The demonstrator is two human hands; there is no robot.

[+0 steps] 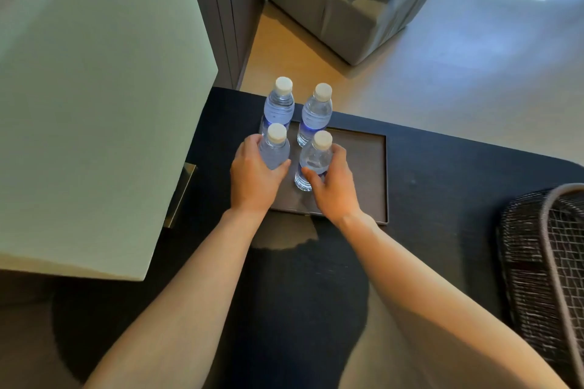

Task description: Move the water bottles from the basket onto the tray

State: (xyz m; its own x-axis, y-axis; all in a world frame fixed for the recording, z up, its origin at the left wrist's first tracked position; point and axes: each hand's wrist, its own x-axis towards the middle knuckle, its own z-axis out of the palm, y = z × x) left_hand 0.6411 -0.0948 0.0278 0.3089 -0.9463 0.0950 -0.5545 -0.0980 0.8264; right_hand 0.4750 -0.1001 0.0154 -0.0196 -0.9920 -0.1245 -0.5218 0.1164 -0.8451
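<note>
Several clear water bottles with white caps stand upright on the left part of a flat brown tray (pixel 363 174). Two are at the back: the back left bottle (pixel 279 104) and the back right bottle (pixel 317 114). My left hand (pixel 252 177) is wrapped around the front left bottle (pixel 275 148). My right hand (pixel 335 186) grips the front right bottle (pixel 316 158), whose base rests on the tray. The dark woven basket (pixel 537 262) sits at the right edge of the table; its inside is mostly out of view.
A large pale lampshade (pixel 88 88) fills the left side, its metal base (pixel 181 196) beside the tray. The dark table (pixel 442 199) ends at a rounded far edge. Beyond it are a light floor and a grey armchair (pixel 354 6) holding a dark bag.
</note>
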